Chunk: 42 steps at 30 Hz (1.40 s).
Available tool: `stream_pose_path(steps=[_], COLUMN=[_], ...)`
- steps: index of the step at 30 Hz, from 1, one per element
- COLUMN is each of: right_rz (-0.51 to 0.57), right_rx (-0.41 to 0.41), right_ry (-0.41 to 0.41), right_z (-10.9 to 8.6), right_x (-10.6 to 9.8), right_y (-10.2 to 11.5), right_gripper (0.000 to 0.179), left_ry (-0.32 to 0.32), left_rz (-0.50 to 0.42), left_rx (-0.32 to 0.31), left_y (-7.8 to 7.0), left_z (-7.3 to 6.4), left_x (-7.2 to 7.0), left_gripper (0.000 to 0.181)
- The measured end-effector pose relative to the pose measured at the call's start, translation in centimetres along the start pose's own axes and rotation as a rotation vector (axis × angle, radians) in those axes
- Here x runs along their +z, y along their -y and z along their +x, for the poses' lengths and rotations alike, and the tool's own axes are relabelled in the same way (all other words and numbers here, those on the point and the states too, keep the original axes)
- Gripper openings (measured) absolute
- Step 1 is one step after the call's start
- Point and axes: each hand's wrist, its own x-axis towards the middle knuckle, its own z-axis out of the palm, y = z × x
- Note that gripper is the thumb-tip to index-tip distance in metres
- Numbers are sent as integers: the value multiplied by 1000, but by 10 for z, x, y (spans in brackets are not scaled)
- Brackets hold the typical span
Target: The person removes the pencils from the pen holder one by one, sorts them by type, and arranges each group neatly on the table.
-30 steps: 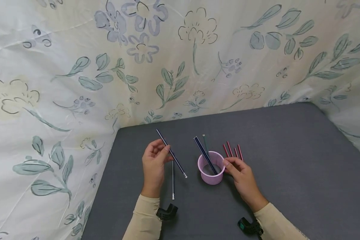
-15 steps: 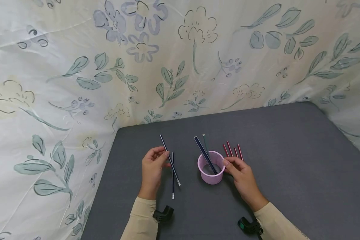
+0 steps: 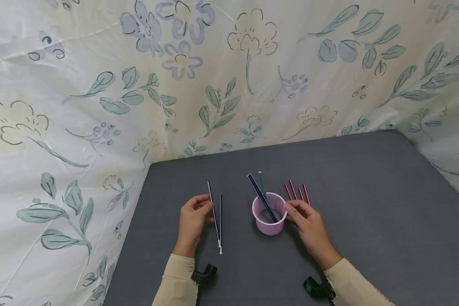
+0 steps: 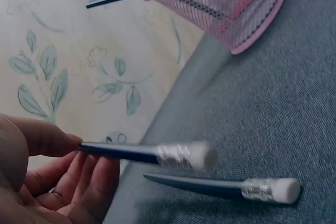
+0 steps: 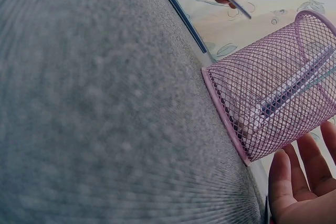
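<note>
1. Dark pencil (image 4: 131,152): my left hand (image 3: 193,219) pinches it between thumb and fingers, left of the cup and eraser end toward me; I judge that gripping well up the shaft leaves that end free.
2. Second dark pencil (image 3: 220,221): it lies on the table (image 3: 367,212) just beside the held one, nearly parallel, eraser ends to the same side, probably a matter of order.
3. Pink mesh cup (image 3: 269,229): it stands upright; my right hand (image 3: 307,221) holds its rim, thumb at the edge, fingers along the outer wall, presumably as a steadying grip.
4. Dark pencils in the cup (image 3: 257,188) and green stick (image 3: 262,182): they lean on the rim, apparently because the mouth is wide.
5. Red sticks (image 3: 306,193): beyond my right hand, partly hidden.
</note>
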Motion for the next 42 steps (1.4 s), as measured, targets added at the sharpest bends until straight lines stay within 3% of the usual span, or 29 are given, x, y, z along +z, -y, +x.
stream_pose_path(steps=[7,21,31,42], right_rz=[5,10,18,17], right_rx=[-2,1,7,7], right_ry=[1,1,1,0], right_z=[0,1,2,2], right_x=[0,-1,-1,-1], right_y=[-1,-2,-1,-1], right_gripper=[27,26,26,27], left_ry=[6,13,10,52], left_rz=[107,235,234,211], left_rx=[-42,-87,-115,-86], left_y=[10,19,18,17], left_z=[1,1,1,0], left_x=[-4,-2,-3,-1], left_gripper=[24,24,25,29])
